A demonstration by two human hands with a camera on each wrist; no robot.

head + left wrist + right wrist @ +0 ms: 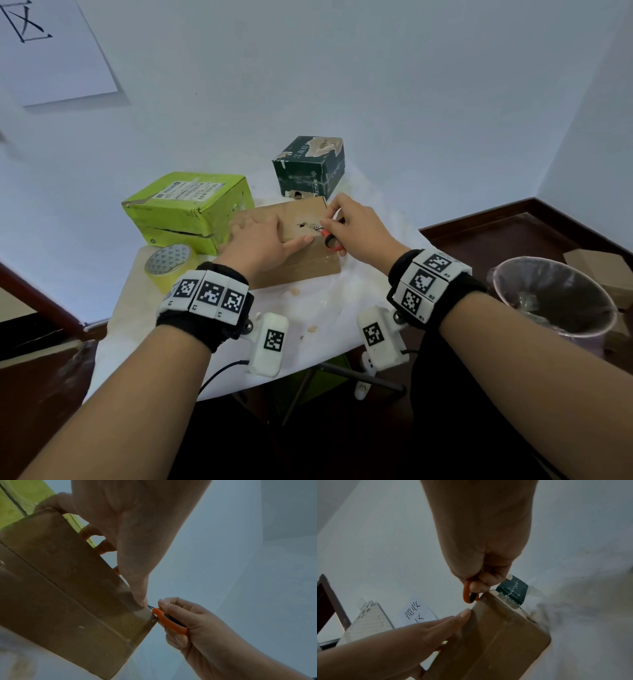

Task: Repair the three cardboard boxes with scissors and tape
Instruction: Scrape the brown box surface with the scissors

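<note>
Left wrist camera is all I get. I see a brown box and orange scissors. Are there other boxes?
Observer: Yes, the head view shows a dark green printed box behind the brown cardboard box, with torn patches on top.
Operator: Where's the tape?
Observer: A yellowish tape roll lies on the white table, near the left hand.
Operator: What's beside the table?
Observer: A lined bin, past the right hand.

A parcel collection corner: a paper sign (51, 48) reading "揽收区" hangs on the bare wall, worn boxes (186, 205) crowding a small worktop (308, 308).
</note>
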